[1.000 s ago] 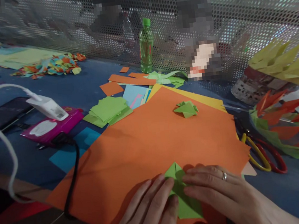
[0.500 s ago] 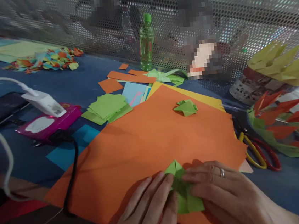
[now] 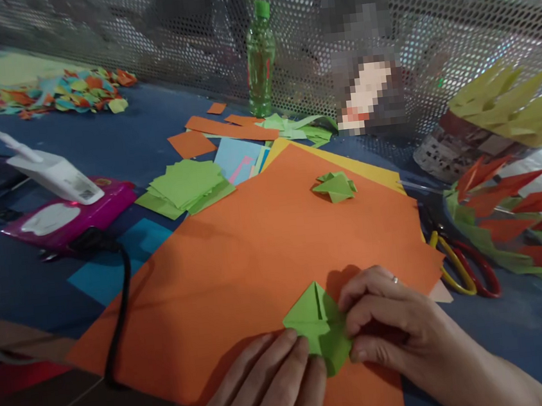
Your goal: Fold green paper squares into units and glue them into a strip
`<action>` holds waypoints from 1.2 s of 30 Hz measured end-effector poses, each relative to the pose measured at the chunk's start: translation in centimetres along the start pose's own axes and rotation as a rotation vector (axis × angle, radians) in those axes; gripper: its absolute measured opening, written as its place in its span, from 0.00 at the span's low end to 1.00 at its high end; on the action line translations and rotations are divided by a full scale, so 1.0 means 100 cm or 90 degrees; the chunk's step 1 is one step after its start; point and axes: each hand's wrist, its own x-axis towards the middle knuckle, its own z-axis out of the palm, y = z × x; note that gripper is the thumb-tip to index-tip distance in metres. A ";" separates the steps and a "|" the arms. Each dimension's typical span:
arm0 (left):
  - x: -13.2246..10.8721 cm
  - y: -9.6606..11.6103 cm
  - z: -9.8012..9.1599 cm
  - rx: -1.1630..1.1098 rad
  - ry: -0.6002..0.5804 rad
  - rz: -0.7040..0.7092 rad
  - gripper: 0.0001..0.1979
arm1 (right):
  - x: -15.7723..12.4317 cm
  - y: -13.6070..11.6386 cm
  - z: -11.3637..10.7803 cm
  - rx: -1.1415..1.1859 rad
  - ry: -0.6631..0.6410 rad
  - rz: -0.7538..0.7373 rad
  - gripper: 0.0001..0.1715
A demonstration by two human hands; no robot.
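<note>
Presently, the folded green paper [image 3: 331, 342] lies on the near part of the orange sheet [image 3: 238, 258], toward that sheet's near right edge. Its long axis runs roughly near to far, with the point directed at the far corner. The paper sits between the two hands; both make contact, so neither is nearer. Right hand [image 3: 393, 322]: thumb and fingers grasp the paper's right edge. Left hand [image 3: 271, 387]: fingers extended over the near left edge; its thumb is hidden, so whether it pinches cannot be determined.
</note>
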 end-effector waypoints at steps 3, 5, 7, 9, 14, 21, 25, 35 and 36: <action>0.000 0.002 0.001 -0.023 0.010 -0.021 0.13 | 0.000 -0.003 0.005 -0.023 0.009 0.047 0.08; 0.000 0.005 0.000 -0.024 0.017 -0.036 0.13 | 0.000 -0.005 0.008 -0.042 0.022 0.072 0.08; 0.000 0.007 0.000 -0.027 0.025 -0.049 0.12 | -0.001 -0.008 0.011 -0.053 0.042 0.096 0.07; 0.002 0.008 0.000 -0.038 0.035 -0.065 0.13 | -0.001 -0.010 0.014 -0.055 0.052 0.116 0.07; 0.007 0.009 0.002 -0.054 0.048 -0.075 0.13 | -0.002 -0.012 0.019 -0.068 0.061 0.128 0.07; 0.003 0.007 0.004 -0.042 0.044 -0.037 0.11 | 0.000 -0.011 0.024 -0.091 0.093 0.123 0.08; 0.003 0.008 0.006 -0.039 0.043 -0.047 0.12 | 0.000 -0.011 0.025 -0.101 0.103 0.115 0.08; -0.001 0.007 0.005 -0.042 0.055 -0.030 0.12 | 0.000 -0.011 0.026 -0.113 0.104 0.114 0.09; -0.001 0.006 0.004 -0.043 0.050 -0.025 0.12 | 0.000 -0.011 0.026 -0.113 0.102 0.115 0.09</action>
